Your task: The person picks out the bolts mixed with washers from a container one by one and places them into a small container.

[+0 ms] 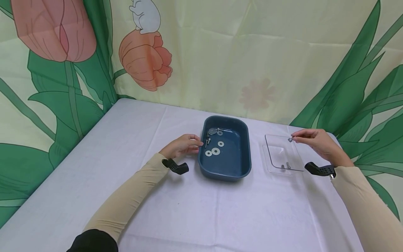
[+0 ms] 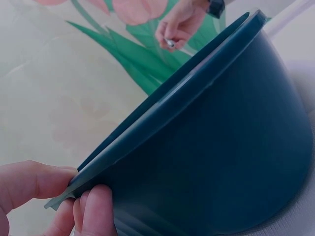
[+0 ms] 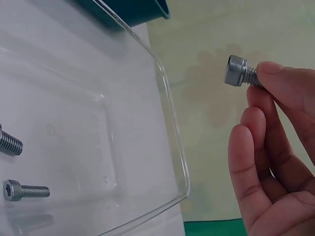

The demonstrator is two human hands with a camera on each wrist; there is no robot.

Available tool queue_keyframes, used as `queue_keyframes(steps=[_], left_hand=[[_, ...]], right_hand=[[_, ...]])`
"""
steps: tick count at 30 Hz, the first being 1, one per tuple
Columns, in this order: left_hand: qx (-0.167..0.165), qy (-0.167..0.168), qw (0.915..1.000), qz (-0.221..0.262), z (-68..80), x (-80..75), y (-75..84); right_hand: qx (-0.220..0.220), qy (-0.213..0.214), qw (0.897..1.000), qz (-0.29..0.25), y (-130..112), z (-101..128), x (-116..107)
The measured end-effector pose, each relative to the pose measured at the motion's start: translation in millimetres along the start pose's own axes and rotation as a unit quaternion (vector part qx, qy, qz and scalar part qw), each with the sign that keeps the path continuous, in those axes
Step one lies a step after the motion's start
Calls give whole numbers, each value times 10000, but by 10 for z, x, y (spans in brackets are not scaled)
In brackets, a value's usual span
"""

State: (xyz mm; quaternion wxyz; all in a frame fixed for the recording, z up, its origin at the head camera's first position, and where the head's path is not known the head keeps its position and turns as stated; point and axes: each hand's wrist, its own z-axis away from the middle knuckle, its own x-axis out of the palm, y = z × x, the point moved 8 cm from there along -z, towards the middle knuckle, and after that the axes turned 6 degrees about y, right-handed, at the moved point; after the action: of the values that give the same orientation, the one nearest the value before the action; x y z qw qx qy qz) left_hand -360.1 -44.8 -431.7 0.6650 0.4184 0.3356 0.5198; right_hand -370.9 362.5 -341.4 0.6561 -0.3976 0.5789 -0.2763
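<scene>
A makeshift recording booth rather than a lived-in room: tulip-printed cloth backdrops (image 1: 220,52) wall in a table (image 1: 189,210) under white sheeting (bolts and washers sorted in trays hint at benchwork).

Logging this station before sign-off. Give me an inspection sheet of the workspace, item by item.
Surface: table under a white cloth, creased.
Job's things: bolt pinched in the right hand above the clear tray; two bolts lie in that tray; blue tub holds washers and some bolts.
Clutter: nothing seen.
Hands: left hand grips the tub's rim; right hand pinches the bolt.
Cables: nothing seen.
Surroundings: floral curtain behind and at the left.
</scene>
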Motion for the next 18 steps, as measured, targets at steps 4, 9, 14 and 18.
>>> queue_keyframes(steps=[4, 9, 14, 18], left_hand=[[-1, -18, 10000, 33, -1, 4, -1], [29, 11, 10000, -5, 3, -2, 2], [33, 10, 10000, -17, 2, 0, 2], [30, 4, 10000, -55, 9, 1, 3]], right_hand=[[-5, -46, 10000, -2, 15, -4, 19], [33, -88, 9999, 35, 58, -10, 44], [91, -154, 9998, -3, 105, -21, 68], [98, -165, 9998, 21, 129, -23, 78]])
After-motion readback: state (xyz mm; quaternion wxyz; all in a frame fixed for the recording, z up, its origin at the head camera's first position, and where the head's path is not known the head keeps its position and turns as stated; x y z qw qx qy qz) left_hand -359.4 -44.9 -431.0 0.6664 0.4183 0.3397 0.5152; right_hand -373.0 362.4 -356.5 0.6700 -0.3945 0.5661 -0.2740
